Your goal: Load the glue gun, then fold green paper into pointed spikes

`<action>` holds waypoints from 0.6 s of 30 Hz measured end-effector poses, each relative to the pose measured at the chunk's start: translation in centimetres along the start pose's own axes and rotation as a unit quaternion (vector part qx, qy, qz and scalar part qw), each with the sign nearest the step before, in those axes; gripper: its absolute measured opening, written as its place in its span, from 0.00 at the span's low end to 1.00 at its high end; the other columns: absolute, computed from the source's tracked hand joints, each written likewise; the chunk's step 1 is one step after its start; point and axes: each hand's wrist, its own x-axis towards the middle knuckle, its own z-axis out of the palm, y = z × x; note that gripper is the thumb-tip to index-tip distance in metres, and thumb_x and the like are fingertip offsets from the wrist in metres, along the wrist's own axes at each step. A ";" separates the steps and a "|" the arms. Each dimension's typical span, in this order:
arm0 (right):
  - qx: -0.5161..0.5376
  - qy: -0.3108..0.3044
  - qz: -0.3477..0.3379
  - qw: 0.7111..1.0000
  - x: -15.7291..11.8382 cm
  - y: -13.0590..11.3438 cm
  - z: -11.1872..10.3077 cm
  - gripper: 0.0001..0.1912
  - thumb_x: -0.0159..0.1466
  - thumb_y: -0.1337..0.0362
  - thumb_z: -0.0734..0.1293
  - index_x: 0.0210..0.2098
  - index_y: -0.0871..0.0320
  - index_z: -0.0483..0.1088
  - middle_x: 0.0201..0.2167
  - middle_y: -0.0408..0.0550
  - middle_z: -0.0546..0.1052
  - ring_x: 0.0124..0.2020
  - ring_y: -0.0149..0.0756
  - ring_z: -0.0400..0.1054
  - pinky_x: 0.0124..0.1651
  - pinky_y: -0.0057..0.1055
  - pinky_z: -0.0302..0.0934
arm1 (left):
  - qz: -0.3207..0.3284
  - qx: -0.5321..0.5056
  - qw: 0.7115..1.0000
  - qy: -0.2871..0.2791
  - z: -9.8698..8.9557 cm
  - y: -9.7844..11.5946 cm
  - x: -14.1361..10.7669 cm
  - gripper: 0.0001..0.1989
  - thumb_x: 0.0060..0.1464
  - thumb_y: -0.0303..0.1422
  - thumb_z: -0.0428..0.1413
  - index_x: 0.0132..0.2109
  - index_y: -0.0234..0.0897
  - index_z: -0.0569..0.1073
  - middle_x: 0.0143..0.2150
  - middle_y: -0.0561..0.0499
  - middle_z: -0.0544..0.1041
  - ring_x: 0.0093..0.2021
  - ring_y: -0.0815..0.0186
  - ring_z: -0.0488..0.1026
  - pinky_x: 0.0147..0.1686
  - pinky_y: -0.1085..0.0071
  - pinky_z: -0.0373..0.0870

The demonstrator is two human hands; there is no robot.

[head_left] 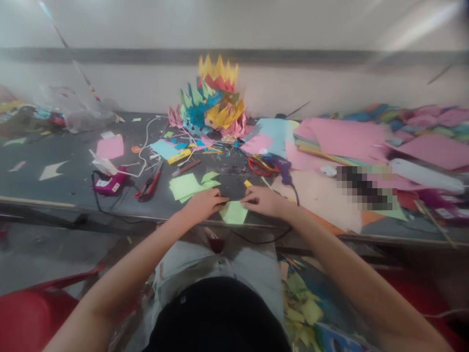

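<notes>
A small light green sheet of paper (234, 214) lies at the table's front edge between my hands. My left hand (205, 204) has its fingers closed at the paper's upper left corner. At the upper right corner, the fingers of my right hand (266, 201) pinch the same sheet. Just beyond my left hand is a stack of light green paper pieces (183, 187). A small yellow piece (248, 184) lies behind my right hand.
A colourful folded-paper model (216, 105) stands at the back. Red-handled scissors (259, 167), a purple glue gun (280, 165), red-handled pliers (149, 185), a yellow cutter (179, 156) and a magenta box (109, 183) with a cord lie around. Pink sheets (344, 137) cover the right.
</notes>
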 end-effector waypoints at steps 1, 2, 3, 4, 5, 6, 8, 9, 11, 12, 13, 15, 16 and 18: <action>0.007 0.000 0.018 1.000 0.2 -0.3 0.0 0.13 0.61 0.59 0.62 0.33 0.57 0.77 0.33 0.48 0.73 0.32 0.32 0.67 0.36 0.28 0.57 | -0.009 -0.012 1.000 0.010 0.1 0.0 0.0 0.16 0.58 0.38 0.51 0.53 0.40 0.69 0.39 0.49 0.71 0.41 0.64 0.69 0.39 0.71 0.65; 0.011 0.003 0.036 0.999 0.4 -0.6 0.1 0.12 0.60 0.59 0.63 0.31 0.58 0.77 0.32 0.47 0.73 0.32 0.32 0.67 0.36 0.27 0.57 | -0.018 -0.024 0.999 0.019 0.2 0.0 -0.1 0.17 0.58 0.37 0.51 0.53 0.39 0.69 0.40 0.49 0.72 0.43 0.63 0.69 0.41 0.70 0.65; 0.012 0.008 0.057 0.998 0.5 -1.0 0.1 0.11 0.59 0.59 0.65 0.29 0.58 0.76 0.31 0.47 0.74 0.32 0.32 0.67 0.35 0.27 0.56 | -0.026 -0.036 0.999 0.025 0.3 0.0 -0.1 0.17 0.57 0.37 0.52 0.52 0.38 0.68 0.41 0.48 0.72 0.44 0.63 0.69 0.42 0.69 0.65; 0.012 0.013 0.078 0.997 0.7 -1.3 0.1 0.09 0.58 0.60 0.66 0.29 0.58 0.75 0.30 0.46 0.74 0.32 0.32 0.67 0.35 0.27 0.56 | -0.031 -0.046 0.998 0.027 0.3 -0.1 -0.1 0.16 0.57 0.37 0.53 0.52 0.38 0.68 0.42 0.48 0.72 0.44 0.63 0.69 0.42 0.69 0.66; 0.010 0.017 0.100 0.995 0.9 -1.7 0.1 0.08 0.57 0.61 0.67 0.29 0.58 0.74 0.30 0.45 0.74 0.31 0.32 0.67 0.34 0.26 0.55 | -0.032 -0.054 0.998 0.026 0.3 -0.1 0.0 0.15 0.56 0.37 0.53 0.50 0.38 0.69 0.42 0.49 0.72 0.44 0.63 0.69 0.42 0.69 0.66; 0.009 0.018 0.120 0.993 1.0 -2.0 0.1 0.07 0.56 0.62 0.68 0.30 0.59 0.74 0.29 0.45 0.74 0.31 0.32 0.66 0.33 0.26 0.55 | -0.029 -0.061 0.997 0.022 0.3 -0.2 0.1 0.14 0.56 0.37 0.53 0.49 0.38 0.70 0.42 0.49 0.72 0.43 0.63 0.70 0.42 0.69 0.66; 0.005 0.006 0.151 0.988 1.4 -2.6 0.0 0.06 0.55 0.63 0.68 0.31 0.59 0.73 0.28 0.44 0.74 0.29 0.31 0.66 0.31 0.25 0.54 | -0.024 -0.077 0.997 0.009 0.1 -0.3 0.4 0.12 0.56 0.36 0.54 0.47 0.39 0.71 0.41 0.49 0.73 0.42 0.64 0.70 0.40 0.70 0.66; 0.004 -0.006 0.162 0.987 1.5 -2.8 -0.1 0.05 0.55 0.63 0.68 0.30 0.58 0.72 0.28 0.44 0.75 0.28 0.31 0.66 0.30 0.25 0.53 | -0.022 -0.084 0.996 0.002 0.0 -0.3 0.6 0.11 0.56 0.36 0.54 0.45 0.39 0.72 0.41 0.50 0.73 0.42 0.64 0.70 0.40 0.70 0.66; -0.001 -0.027 0.169 0.985 1.8 -3.1 -0.3 0.03 0.55 0.65 0.67 0.29 0.58 0.72 0.28 0.44 0.75 0.27 0.30 0.65 0.29 0.25 0.52 | -0.021 -0.090 0.996 -0.009 -0.2 -0.1 1.2 0.10 0.56 0.35 0.53 0.44 0.39 0.73 0.40 0.50 0.73 0.41 0.65 0.70 0.38 0.71 0.66; -0.003 -0.032 0.166 0.986 1.8 -3.2 -0.4 0.03 0.55 0.66 0.66 0.29 0.58 0.72 0.27 0.44 0.75 0.27 0.30 0.65 0.29 0.25 0.52 | -0.022 -0.088 0.996 -0.011 -0.3 0.1 1.5 0.09 0.56 0.34 0.52 0.43 0.39 0.73 0.39 0.50 0.73 0.40 0.65 0.71 0.37 0.72 0.66; -0.008 -0.034 0.158 0.987 1.9 -3.2 -0.4 0.03 0.55 0.67 0.66 0.30 0.58 0.72 0.27 0.44 0.75 0.27 0.30 0.66 0.29 0.25 0.52 | -0.023 -0.084 0.996 -0.012 -0.4 0.4 1.8 0.09 0.57 0.33 0.51 0.42 0.39 0.73 0.38 0.50 0.73 0.39 0.65 0.71 0.36 0.72 0.66; -0.027 -0.024 0.133 0.990 1.7 -3.3 -0.3 0.04 0.56 0.67 0.65 0.31 0.58 0.72 0.28 0.44 0.75 0.29 0.31 0.67 0.30 0.25 0.53 | -0.023 -0.067 0.997 -0.011 -0.4 0.9 2.3 0.07 0.56 0.30 0.51 0.40 0.38 0.74 0.36 0.51 0.73 0.38 0.65 0.70 0.34 0.73 0.65; -0.044 -0.018 0.120 0.992 1.6 -3.4 -0.2 0.05 0.57 0.67 0.65 0.32 0.57 0.73 0.30 0.45 0.76 0.31 0.32 0.67 0.31 0.26 0.53 | -0.020 -0.055 0.998 -0.010 -0.5 1.2 2.4 0.07 0.56 0.29 0.51 0.38 0.37 0.73 0.35 0.51 0.73 0.37 0.66 0.70 0.34 0.73 0.65; -0.094 -0.011 0.100 0.990 1.3 -3.9 0.1 0.07 0.59 0.66 0.63 0.33 0.57 0.73 0.32 0.46 0.76 0.34 0.34 0.68 0.33 0.27 0.53 | -0.009 -0.021 1.000 -0.010 -0.6 1.6 2.6 0.06 0.56 0.29 0.51 0.36 0.36 0.73 0.34 0.50 0.72 0.37 0.65 0.70 0.34 0.73 0.64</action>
